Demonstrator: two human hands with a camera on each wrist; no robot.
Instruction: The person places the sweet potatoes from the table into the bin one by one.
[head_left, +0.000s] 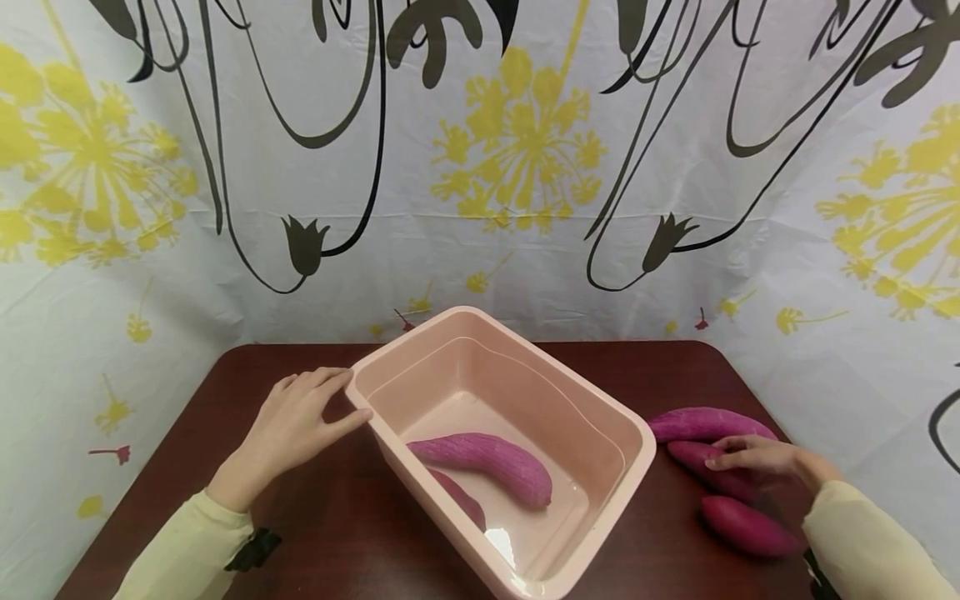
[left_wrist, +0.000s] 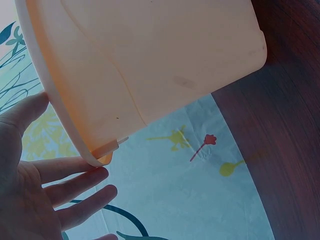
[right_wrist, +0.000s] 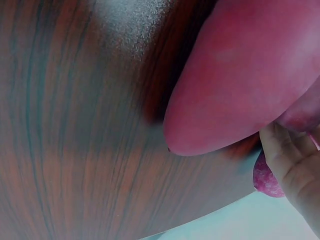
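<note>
A pink plastic basin (head_left: 540, 387) sits turned at an angle on the table, holding two purple sweet potatoes: a long curved one (head_left: 491, 458) and another (head_left: 459, 498) partly hidden by the near wall. My left hand (head_left: 296, 421) touches the basin's left corner, thumb and index finger at the rim, the other fingers extended, as the left wrist view confirms. To the right of the basin, my right hand (head_left: 765, 458) grips the middle sweet potato (head_left: 693, 458). Beside it lie a far sweet potato (head_left: 705, 423) and a nearer one (head_left: 750, 527), which looms large in the right wrist view.
The dark reddish-brown table (head_left: 322, 517) has rounded far corners. Behind and on both sides hangs a white sheet (head_left: 450, 250) printed with yellow flowers and dark stems. Dark bands (head_left: 255, 550) circle the sleeves near the wrists.
</note>
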